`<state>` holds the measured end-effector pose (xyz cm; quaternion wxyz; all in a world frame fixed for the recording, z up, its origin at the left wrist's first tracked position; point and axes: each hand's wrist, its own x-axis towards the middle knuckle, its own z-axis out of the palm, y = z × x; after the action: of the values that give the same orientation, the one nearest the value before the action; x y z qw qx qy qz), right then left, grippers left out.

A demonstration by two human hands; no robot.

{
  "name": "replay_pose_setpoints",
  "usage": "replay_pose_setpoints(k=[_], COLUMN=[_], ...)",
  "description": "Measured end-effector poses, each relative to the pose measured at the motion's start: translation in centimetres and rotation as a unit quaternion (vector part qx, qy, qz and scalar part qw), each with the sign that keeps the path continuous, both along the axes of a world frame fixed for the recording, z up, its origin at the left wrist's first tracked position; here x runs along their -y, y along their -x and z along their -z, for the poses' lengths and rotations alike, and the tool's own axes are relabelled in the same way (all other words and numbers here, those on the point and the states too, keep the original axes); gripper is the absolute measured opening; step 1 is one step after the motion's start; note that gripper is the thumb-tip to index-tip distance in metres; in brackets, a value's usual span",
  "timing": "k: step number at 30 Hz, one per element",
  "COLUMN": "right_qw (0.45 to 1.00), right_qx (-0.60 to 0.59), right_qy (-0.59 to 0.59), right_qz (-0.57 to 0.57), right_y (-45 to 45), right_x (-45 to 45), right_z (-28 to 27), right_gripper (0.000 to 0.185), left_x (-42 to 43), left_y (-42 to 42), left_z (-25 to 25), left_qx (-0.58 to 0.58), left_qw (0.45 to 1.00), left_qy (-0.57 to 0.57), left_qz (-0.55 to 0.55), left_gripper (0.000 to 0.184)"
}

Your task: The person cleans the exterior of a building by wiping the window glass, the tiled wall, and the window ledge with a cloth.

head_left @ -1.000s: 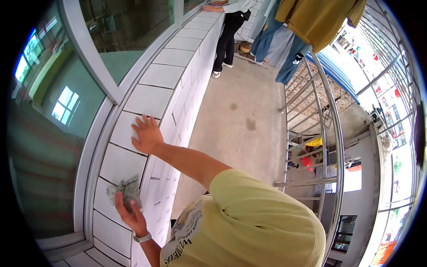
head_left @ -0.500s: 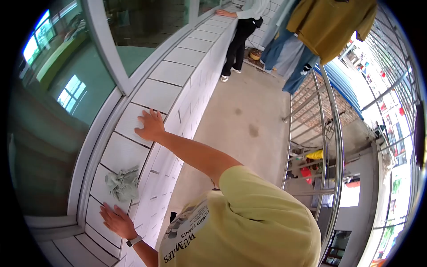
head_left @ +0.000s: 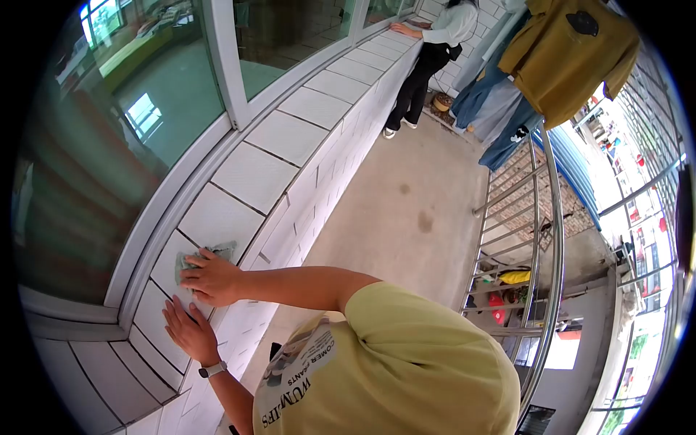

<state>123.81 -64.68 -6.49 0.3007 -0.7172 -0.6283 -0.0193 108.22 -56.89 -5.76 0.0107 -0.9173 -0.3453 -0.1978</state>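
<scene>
A crumpled grey-green cloth point(head_left: 223, 251) lies on the white tiled ledge point(head_left: 255, 174) beside the window. My right hand point(head_left: 212, 278) is over the cloth with its fingers bent onto it, covering much of it. Just below, my left hand point(head_left: 191, 332), with a watch on its wrist, rests palm down on the tiles. Its fingers are extended and nothing shows in them.
Sliding windows point(head_left: 138, 174) line the ledge. Farther along it, another person point(head_left: 435, 58) stands with a hand on the tiles. Hanging clothes point(head_left: 569, 58) and a metal railing point(head_left: 557, 239) are on the right, across the concrete floor point(head_left: 399, 196).
My right hand has come back along the ledge onto the cloth, which now sits flatter. My left hand, over the cloth at first, has moved off and now lies on the tiles.
</scene>
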Motion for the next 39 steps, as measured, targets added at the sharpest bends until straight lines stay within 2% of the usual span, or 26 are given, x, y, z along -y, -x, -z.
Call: replay_pose_setpoints(k=[5,8,11,26,28,33,39], right_qw=[0.999,0.995,0.998,0.993,0.991,0.986,0.982], right_qx=[-0.007,0.013,-0.006,0.027,0.032,0.048,0.097], right_qy=[0.022,-0.040,0.007,-0.088,-0.103,-0.146,-0.156], right_qz=[0.034,0.087,0.062,0.073,0.075,0.072,0.050], right_y=[-0.1,0.2,0.1,0.2,0.2,0.0,-0.5], right_x=[-0.3,-0.1,0.6,1.5,1.2,0.7,0.6], right_z=[-1.4,-1.5,-2.1,-0.3,0.0,0.3,0.9], right_gripper=[0.038,0.037,0.038,0.034,0.033,0.037,0.035], left_x=[0.0,-0.1,0.1,-0.1,-0.2,-0.2,-0.6], left_y=[0.2,0.3,0.3,0.6,0.7,0.6,0.6], left_z=[-0.1,-0.2,-0.2,0.0,-0.1,-0.1,0.3], left_qx=[-0.012,-0.012,-0.015,-0.027,0.001,0.045,0.020], left_qw=[1.000,0.999,0.999,0.998,0.996,0.991,0.994], left_qy=[-0.003,-0.005,-0.012,-0.031,-0.036,-0.029,0.022], left_qz=[0.009,0.033,0.030,0.049,0.084,0.123,0.103], left_gripper=[0.045,0.046,0.046,0.044,0.040,0.035,0.035])
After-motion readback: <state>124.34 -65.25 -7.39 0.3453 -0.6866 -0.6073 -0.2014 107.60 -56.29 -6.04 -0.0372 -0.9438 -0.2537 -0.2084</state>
